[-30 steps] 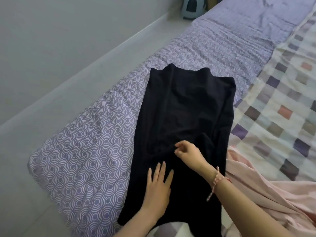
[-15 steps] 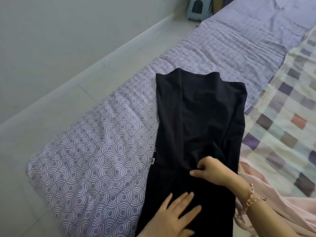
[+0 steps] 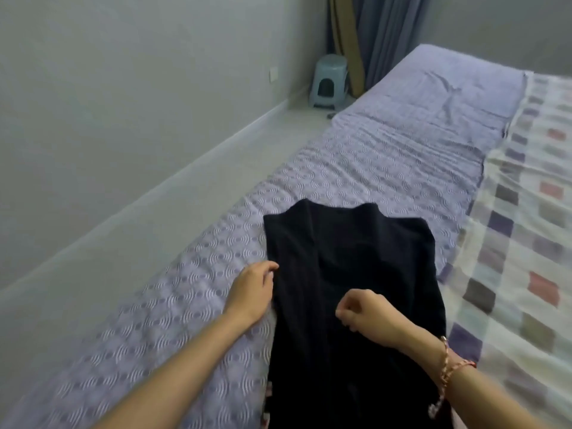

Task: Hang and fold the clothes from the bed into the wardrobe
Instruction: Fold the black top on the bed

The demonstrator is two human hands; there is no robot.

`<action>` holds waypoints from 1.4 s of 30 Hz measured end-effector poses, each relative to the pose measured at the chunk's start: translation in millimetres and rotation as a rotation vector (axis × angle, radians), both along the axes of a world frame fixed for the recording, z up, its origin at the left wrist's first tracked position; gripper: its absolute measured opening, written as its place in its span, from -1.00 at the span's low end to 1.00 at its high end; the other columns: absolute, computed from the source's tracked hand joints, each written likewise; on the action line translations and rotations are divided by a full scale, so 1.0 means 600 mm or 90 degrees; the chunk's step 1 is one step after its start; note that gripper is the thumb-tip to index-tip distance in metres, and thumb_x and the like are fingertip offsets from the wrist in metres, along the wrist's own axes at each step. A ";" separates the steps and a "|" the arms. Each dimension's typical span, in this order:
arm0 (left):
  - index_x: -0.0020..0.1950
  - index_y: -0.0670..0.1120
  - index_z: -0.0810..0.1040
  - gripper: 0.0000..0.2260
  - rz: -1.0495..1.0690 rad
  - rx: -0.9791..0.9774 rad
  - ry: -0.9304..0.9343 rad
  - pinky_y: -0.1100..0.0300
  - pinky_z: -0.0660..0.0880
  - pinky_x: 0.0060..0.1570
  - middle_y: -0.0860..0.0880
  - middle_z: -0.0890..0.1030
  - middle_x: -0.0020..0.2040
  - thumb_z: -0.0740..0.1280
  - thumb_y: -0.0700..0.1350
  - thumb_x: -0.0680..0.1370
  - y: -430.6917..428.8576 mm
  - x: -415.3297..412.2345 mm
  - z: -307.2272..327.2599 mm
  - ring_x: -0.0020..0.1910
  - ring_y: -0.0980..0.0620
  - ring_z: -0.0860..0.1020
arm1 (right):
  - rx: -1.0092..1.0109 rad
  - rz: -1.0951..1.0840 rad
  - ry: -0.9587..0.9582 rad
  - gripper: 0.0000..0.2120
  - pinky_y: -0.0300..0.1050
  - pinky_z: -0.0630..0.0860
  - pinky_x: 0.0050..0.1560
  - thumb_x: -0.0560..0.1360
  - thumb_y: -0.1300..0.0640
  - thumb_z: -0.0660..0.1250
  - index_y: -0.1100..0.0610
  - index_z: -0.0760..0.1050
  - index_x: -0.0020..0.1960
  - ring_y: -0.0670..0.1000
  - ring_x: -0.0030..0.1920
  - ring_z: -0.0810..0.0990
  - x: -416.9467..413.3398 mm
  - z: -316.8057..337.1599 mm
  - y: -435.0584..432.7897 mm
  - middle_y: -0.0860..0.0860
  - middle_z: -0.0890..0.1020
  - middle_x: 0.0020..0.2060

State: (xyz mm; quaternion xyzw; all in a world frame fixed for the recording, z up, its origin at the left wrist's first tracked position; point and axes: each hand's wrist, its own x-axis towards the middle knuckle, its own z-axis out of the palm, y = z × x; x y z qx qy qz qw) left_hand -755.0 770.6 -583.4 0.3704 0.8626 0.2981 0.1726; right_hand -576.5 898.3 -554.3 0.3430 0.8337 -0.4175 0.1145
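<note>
A black garment lies flat and lengthwise on the lilac patterned bedsheet, its neckline at the far end. My left hand is at the garment's left edge, with its fingertips curled onto the hem there. My right hand sits over the middle of the garment, fingers curled tight and pinching the dark fabric. A pink beaded bracelet hangs on my right wrist. The near end of the garment runs out of the frame.
A checked quilt covers the right side of the bed. A wall and a strip of grey floor run along the left. In the far corner stands a small plastic stool beside curtains.
The view has lifted toward the far end of the room. My left hand went from lying flat on the garment to its left edge. My right hand shifted forward on the fabric.
</note>
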 end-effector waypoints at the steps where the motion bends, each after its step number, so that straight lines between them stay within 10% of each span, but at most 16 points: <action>1: 0.27 -0.13 0.52 -0.73 -0.025 -0.006 0.013 0.18 0.33 0.26 -0.07 0.54 0.25 0.17 -0.22 0.59 0.025 -0.023 -0.001 0.26 -0.04 0.46 | 0.015 -0.018 0.019 -0.93 -0.38 0.42 -0.23 0.51 0.15 0.29 0.03 0.50 -0.14 -0.12 -0.19 0.54 -0.023 0.000 0.014 -0.07 0.60 -0.19; 9: 0.50 0.00 0.16 -0.55 -0.153 -0.182 0.123 -0.04 0.11 0.43 -0.01 0.24 0.49 0.13 0.02 0.62 0.207 -0.205 -0.069 0.47 0.00 0.18 | 0.126 -0.162 0.083 -0.74 -0.24 0.37 0.10 0.52 0.16 0.27 0.14 0.45 0.20 0.06 0.12 0.52 -0.254 -0.057 0.126 0.07 0.54 0.09; 14: 0.27 -0.04 0.44 -0.67 -0.118 -0.147 0.233 0.06 0.24 0.25 -0.04 0.50 0.24 0.25 0.06 0.56 0.243 -0.231 -0.063 0.27 -0.05 0.39 | 0.097 -0.230 0.115 -0.59 -0.07 0.40 0.23 0.54 0.07 0.27 0.18 0.33 0.33 0.09 0.19 0.49 -0.269 -0.101 0.107 0.13 0.50 0.19; 22: -0.20 -0.13 0.56 -0.85 -0.177 -0.210 -0.030 0.22 0.33 -0.20 -0.07 0.54 -0.23 0.36 -0.08 0.51 0.238 -0.313 0.055 -0.13 0.01 0.45 | -0.011 -0.237 0.187 -0.64 -0.25 0.32 0.04 0.59 -0.07 0.13 0.13 0.48 0.23 0.04 0.19 0.53 -0.265 -0.091 0.046 0.05 0.62 0.11; 26: -0.26 -0.05 0.49 -0.85 -0.125 -0.105 -0.261 0.13 0.33 0.01 0.04 0.52 -0.20 0.33 -0.15 0.52 0.259 -0.302 0.113 -0.08 0.09 0.45 | -0.310 -0.194 0.280 -0.41 -0.37 0.21 0.32 0.49 -0.31 0.06 -0.02 0.34 0.40 -0.26 0.30 0.38 -0.268 -0.065 0.014 -0.22 0.45 0.30; 31: -0.20 -0.11 0.51 -0.87 -0.156 -0.068 -0.127 0.42 0.32 -0.38 0.00 0.44 -0.28 0.40 -0.11 0.47 0.348 -0.226 0.081 -0.33 0.14 0.38 | -0.417 -0.319 0.305 -0.77 -0.07 0.54 0.16 0.50 0.04 0.36 0.07 0.53 0.13 -0.03 0.05 0.64 -0.239 -0.065 0.047 -0.01 0.67 0.04; 42: -0.31 -0.13 0.52 -0.67 -0.310 -0.320 -0.096 0.23 0.38 -0.21 -0.01 0.48 -0.33 0.36 0.10 0.48 0.375 -0.197 -0.017 -0.24 0.03 0.44 | -0.366 -0.520 0.160 -0.75 0.07 0.60 -0.05 0.56 0.07 0.29 0.27 0.57 0.00 0.14 -0.10 0.66 -0.161 -0.125 0.102 0.19 0.68 -0.05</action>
